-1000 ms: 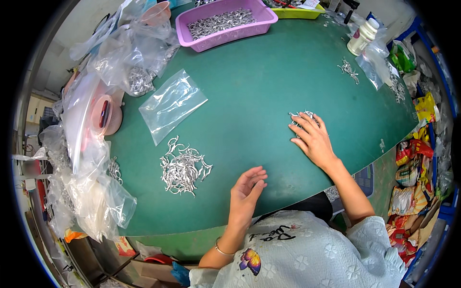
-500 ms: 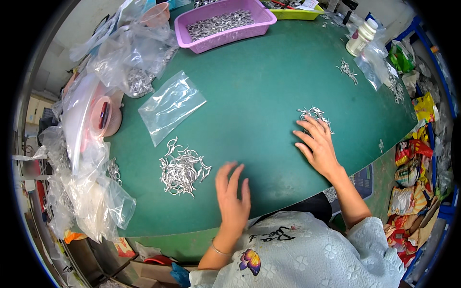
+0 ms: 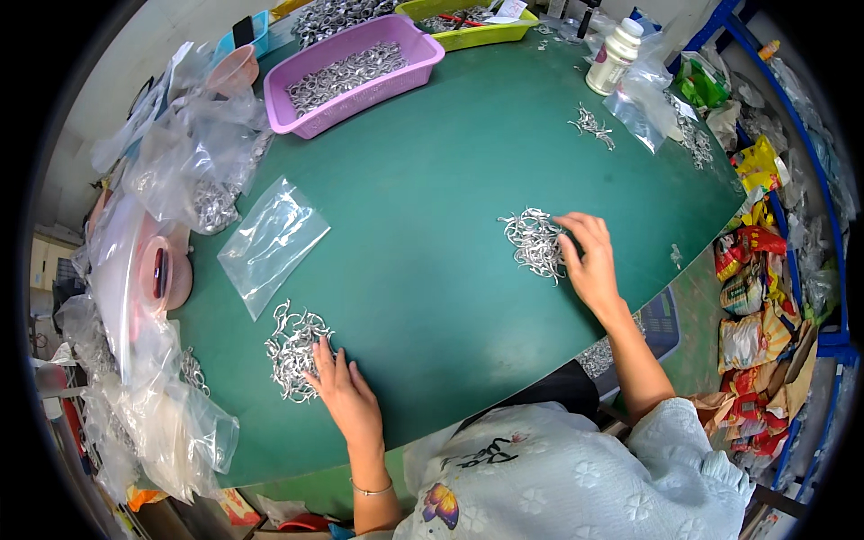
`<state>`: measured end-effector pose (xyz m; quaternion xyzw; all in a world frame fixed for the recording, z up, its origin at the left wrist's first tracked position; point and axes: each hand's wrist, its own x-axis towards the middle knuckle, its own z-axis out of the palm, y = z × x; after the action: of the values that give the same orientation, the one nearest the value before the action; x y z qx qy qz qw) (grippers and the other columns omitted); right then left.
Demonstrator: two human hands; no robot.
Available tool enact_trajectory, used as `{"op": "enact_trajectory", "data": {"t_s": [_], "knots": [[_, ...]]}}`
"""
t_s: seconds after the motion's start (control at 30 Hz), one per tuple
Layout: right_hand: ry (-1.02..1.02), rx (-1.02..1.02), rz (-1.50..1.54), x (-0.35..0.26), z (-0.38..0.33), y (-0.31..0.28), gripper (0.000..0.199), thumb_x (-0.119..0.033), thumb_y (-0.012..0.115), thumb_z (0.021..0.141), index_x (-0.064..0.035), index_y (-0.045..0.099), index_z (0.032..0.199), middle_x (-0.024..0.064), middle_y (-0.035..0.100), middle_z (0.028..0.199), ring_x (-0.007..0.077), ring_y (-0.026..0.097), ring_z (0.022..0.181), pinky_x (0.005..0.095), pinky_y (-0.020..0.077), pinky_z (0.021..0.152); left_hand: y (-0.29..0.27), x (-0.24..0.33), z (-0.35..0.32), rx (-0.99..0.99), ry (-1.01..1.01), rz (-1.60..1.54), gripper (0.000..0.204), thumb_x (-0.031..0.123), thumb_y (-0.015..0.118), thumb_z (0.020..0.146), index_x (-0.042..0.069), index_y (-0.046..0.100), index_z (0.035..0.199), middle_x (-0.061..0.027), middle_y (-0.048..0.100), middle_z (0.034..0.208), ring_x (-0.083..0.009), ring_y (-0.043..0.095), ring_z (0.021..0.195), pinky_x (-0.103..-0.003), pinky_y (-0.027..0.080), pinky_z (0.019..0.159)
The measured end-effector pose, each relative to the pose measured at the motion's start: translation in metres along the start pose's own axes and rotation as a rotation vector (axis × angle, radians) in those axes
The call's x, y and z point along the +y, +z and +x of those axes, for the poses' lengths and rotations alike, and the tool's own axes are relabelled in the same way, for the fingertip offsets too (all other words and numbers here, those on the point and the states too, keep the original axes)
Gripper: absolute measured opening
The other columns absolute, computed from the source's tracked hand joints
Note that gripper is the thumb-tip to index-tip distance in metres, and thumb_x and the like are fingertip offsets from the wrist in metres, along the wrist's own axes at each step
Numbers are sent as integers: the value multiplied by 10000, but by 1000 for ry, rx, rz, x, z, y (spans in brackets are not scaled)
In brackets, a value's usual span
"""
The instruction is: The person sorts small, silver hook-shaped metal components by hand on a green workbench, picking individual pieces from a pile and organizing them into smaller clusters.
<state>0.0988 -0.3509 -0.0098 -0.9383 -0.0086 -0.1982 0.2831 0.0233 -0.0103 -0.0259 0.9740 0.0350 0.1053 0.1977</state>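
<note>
On the green tabletop [image 3: 405, 243] lie two loose heaps of small, curved silvery metal pieces. My left hand [image 3: 346, 400] reaches the near right side of the left heap [image 3: 290, 360], fingertips over its edge, fingers apart. At the right heap [image 3: 533, 241], my right hand [image 3: 590, 265] rests along the right side with thumb and fingers spread, touching the outer pieces. No piece shows lifted in either hand. A flat clear plastic bag [image 3: 274, 243] lies beyond the left heap.
A purple basket [image 3: 360, 94] of metal rings and a yellow-green tray [image 3: 477, 36] stand at the far side. Plastic bags [image 3: 162, 405] crowd the left edge. A white bottle [image 3: 615, 58] and a small scatter of pieces [image 3: 591, 126] are at the far right.
My left hand has moved left onto the edge of the left heap. My right hand has shifted from over the right heap to its right side, uncovering most of it. The view has turned.
</note>
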Motion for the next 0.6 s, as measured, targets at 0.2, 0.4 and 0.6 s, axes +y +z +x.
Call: {"op": "enact_trajectory", "data": {"t_s": [0.2, 0.4, 0.6], "knots": [[-174, -68, -93, -14, 11, 16, 114, -85, 619, 754, -42, 617, 860, 56, 554, 875, 229, 488, 877, 345, 351, 808, 0, 22, 3, 42, 7, -56, 220, 9, 493, 837, -60, 540, 1041, -195, 356, 1346, -362, 311, 1263, -535, 154, 1040], [-150, -25, -31, -7, 9, 7, 44, -54, 629, 737, -33, 603, 765, 58, 560, 812, 223, 498, 804, 335, 362, 769, 0, 38, -1, 10, 61, -174, 251, -5, 523, 820, -36, 524, 1069, -213, 347, 1341, -393, 306, 1256, -540, 154, 1039], [21, 105, 282, -5, 5, -6, 76, -19, 628, 731, 18, 594, 788, 79, 597, 769, 170, 520, 676, 269, 414, 626, -4, 47, -3, -31, 73, -226, 272, -14, 537, 809, -24, 523, 1080, -210, 364, 1325, -394, 313, 1251, -545, 151, 1036]]}}
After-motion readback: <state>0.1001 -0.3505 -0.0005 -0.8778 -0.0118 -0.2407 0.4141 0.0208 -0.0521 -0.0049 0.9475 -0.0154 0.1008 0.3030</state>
